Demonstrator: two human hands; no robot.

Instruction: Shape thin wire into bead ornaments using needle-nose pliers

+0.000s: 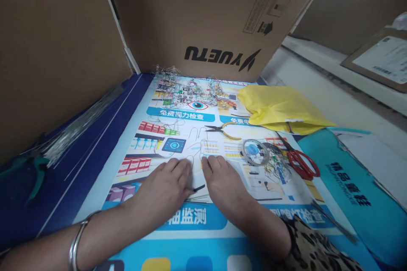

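Observation:
My left hand (165, 186) and my right hand (222, 180) lie side by side on a printed poster (178, 144), palms down, fingers curled together. Their fingertips press on thin bent wire loops (196, 156) lying on the poster. A small dark tool tip (199, 188) pokes out between the two hands, and thin straight wires (199, 198) lie under it. A silver bangle (76, 243) is on my left wrist. What either hand grips is hidden under the fingers.
Yellow-handled pliers (222, 129), a wire coil (256, 152), red scissors (300, 163) and a yellow bag (280, 108) lie to the right. Wire pieces (190, 91) are piled at the back. Straight wires (79, 125) and teal pliers (34, 173) lie left. Cardboard boxes (197, 17) wall the back.

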